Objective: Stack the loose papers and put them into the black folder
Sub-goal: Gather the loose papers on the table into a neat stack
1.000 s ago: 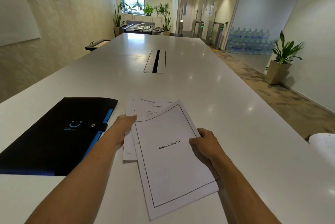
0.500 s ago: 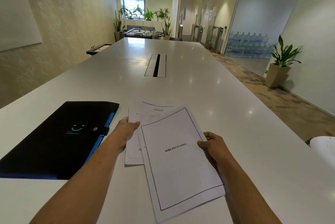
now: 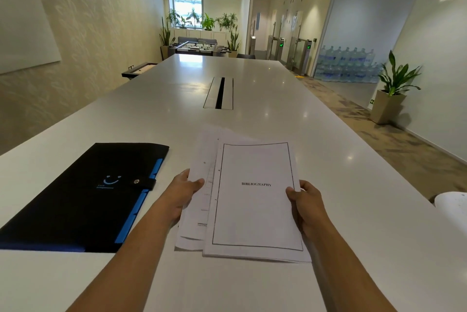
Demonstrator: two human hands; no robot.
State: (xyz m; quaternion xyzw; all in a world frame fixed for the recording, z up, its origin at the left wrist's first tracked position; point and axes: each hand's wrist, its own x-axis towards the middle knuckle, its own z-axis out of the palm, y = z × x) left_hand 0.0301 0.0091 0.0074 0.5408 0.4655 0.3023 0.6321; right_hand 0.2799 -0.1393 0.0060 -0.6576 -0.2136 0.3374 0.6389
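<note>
While forearms reach in from the bottom edge, left hand (image 3: 183,191) and right hand (image 3: 305,201) pinching side edges of papers (image 3: 252,200), frame centre; black folder (image 3: 83,195) closed at left.

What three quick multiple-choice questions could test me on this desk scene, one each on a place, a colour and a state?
1. Where does the folder lie relative to the papers?
A. To their left
B. To their right
C. On top of them

2. What colour are the folder's tabs?
A. Red
B. Blue
C. Yellow

3. What state is the folder in?
A. Wide open
B. Closed, strap snapped
C. Standing upright

Answers:
1. A, it rests flat on the table beside the left hand.
2. B, a blue strip runs along its right edge.
3. B, the strap with a metal snap crosses its edge, while both hands, the right hand included, grip the papers.
</note>
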